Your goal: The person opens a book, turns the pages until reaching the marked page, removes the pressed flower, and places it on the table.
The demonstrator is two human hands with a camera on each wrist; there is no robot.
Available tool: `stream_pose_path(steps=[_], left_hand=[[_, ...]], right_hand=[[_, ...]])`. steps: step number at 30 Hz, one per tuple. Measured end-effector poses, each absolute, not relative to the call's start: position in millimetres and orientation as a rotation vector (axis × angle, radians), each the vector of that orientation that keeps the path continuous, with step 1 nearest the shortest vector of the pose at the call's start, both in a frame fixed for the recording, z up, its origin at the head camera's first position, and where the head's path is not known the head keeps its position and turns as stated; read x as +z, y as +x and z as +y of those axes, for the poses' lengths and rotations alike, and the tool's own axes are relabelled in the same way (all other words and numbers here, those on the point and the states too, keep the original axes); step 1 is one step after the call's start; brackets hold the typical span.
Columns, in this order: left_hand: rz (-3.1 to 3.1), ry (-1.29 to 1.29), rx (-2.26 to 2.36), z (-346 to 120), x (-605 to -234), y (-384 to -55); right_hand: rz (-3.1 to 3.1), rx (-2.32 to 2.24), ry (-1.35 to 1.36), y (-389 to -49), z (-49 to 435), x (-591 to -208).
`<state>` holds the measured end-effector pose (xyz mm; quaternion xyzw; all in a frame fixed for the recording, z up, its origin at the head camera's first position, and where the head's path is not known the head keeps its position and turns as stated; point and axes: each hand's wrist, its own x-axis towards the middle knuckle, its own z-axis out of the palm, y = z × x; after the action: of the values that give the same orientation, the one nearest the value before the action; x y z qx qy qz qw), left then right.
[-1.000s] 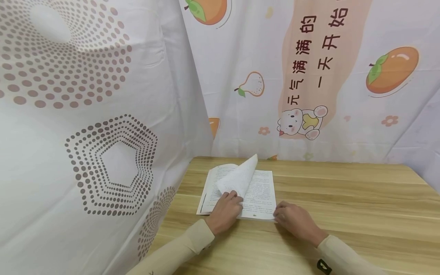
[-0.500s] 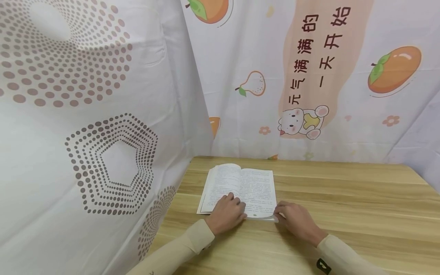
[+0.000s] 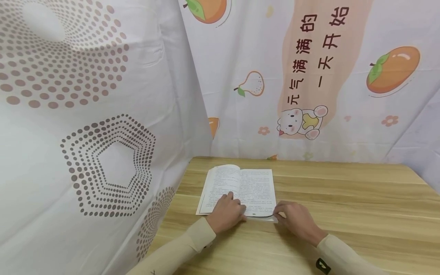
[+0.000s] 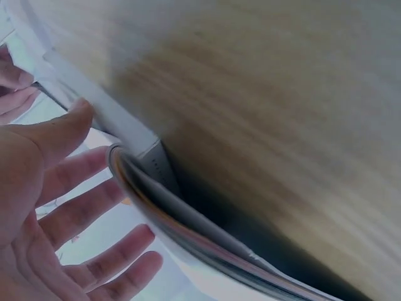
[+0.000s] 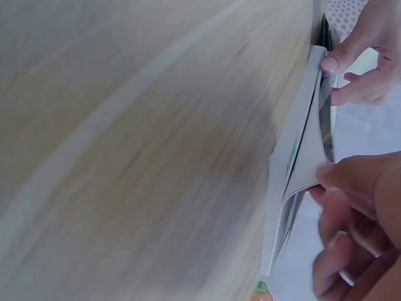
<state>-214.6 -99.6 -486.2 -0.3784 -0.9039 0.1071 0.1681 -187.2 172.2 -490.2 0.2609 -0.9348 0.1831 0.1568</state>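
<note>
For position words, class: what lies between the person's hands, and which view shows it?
In the head view, between left hand and right hand lies the lower part of the right page of the open book.

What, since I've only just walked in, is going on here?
Someone has an open book on a wooden table. Their left hand rests at its near edge, close to the middle. Their right hand pinches the near outer corner of the right-hand page, bending it up slightly; that page isn't turned over yet.
</note>
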Motion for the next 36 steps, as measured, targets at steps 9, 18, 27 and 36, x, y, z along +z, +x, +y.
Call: stream_pose_path(steps=[9,18,27,36], left_hand=[[-2.672,-1.085,0.201,-99,-482,-218],[-2.514,-0.996,0.080,-104,-482,-219],[-2.318,-0.998,0.053,-108,-490,-216],[-2.381,-1.101,0.153,-110,-488,-212]], right_hand=[[-2.734,0.618,0.682,-185,176,-489],[-2.745,0.628,0.596,-186,178,-491],[-2.852,0.556,0.689,-185,172,-496],[-2.774,0.465,0.795,-183,171,-494]])
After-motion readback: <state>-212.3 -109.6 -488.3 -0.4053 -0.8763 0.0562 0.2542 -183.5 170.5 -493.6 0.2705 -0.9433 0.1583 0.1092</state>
